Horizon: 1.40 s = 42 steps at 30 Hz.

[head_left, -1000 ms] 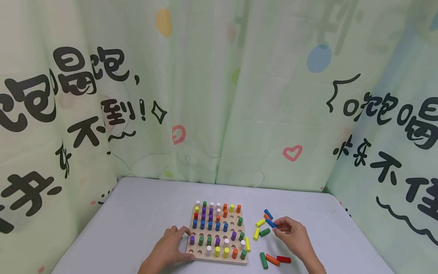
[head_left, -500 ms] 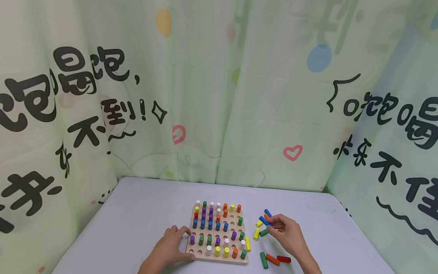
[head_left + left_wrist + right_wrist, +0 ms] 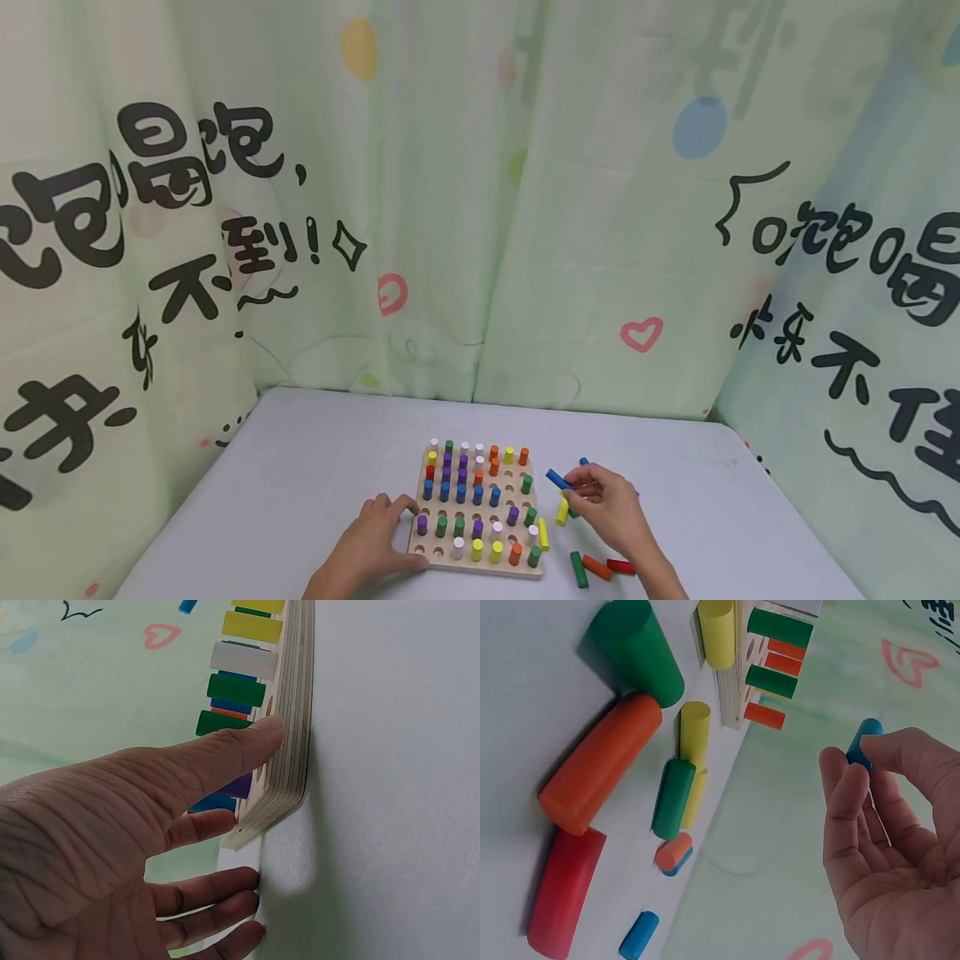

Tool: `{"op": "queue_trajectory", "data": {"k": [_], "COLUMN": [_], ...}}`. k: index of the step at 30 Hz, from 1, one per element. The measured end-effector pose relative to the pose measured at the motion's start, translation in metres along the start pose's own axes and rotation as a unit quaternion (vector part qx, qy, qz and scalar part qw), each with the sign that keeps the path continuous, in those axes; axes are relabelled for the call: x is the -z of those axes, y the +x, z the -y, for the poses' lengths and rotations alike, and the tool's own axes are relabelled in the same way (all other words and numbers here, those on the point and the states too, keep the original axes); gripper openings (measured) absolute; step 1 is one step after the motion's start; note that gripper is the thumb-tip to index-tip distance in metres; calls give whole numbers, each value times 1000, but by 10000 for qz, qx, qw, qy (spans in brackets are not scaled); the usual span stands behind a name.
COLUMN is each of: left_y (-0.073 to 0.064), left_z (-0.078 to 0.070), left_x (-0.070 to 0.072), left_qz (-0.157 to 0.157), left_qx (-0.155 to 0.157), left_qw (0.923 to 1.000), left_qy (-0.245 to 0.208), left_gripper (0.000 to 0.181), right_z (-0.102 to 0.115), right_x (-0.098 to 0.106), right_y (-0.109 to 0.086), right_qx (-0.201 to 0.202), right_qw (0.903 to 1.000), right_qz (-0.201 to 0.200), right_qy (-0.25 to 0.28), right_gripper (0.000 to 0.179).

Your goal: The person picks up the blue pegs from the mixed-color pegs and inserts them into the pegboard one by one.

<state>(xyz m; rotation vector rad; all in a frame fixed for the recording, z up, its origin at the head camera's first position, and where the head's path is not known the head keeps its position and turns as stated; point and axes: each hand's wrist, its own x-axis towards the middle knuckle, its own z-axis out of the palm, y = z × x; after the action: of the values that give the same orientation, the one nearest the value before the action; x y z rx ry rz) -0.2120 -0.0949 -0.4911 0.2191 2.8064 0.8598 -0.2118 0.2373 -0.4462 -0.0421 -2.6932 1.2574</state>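
A wooden pegboard point(image 3: 472, 567) carries rows of upright pegs in several colours, with some holes bare. My left hand point(image 3: 367, 537) grips its near left corner. In the left wrist view the thumb point(image 3: 240, 746) presses the board's edge, the index finger touches the adjoining side, and the other fingers rest apart from it. Just right of the board, my right hand point(image 3: 611, 512) pinches a blue peg point(image 3: 557, 479) between thumb and fingertips, above the table. The right wrist view shows this blue peg point(image 3: 865, 741) tilted, its lower end hidden by the fingers.
Loose pegs lie right of the board: a yellow peg point(image 3: 543, 535) against its side, another yellow peg point(image 3: 562, 512), a green peg point(image 3: 578, 570), an orange peg point(image 3: 597, 568) and a red peg point(image 3: 621, 567). Another blue peg point(image 3: 639, 935) lies farther off. A printed curtain point(image 3: 555, 250) surrounds the table.
My right hand has moved left toward the board with the blue peg, passing over the loose pegs and now covering some of them. My left hand and the board have stayed still.
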Motion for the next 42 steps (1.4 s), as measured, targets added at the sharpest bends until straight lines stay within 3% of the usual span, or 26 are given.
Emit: {"op": "queue_trajectory", "data": {"k": [13,42], "left_y": [-1,0], "left_z": [1,1], "left_x": [1,0], "left_qz": [25,-24], "left_qx": [-84,-64], "left_qw": [10000,10000], "left_qy": [0,48], "left_gripper": [61,61], "right_z": [4,6], "right_x": [-15,-35], "right_y": [3,11], "right_qx": [-82,225], "right_qw": [9997,9985], "right_qz": [211,478], "right_qy": [-55,-105], "right_gripper": [17,14]}}
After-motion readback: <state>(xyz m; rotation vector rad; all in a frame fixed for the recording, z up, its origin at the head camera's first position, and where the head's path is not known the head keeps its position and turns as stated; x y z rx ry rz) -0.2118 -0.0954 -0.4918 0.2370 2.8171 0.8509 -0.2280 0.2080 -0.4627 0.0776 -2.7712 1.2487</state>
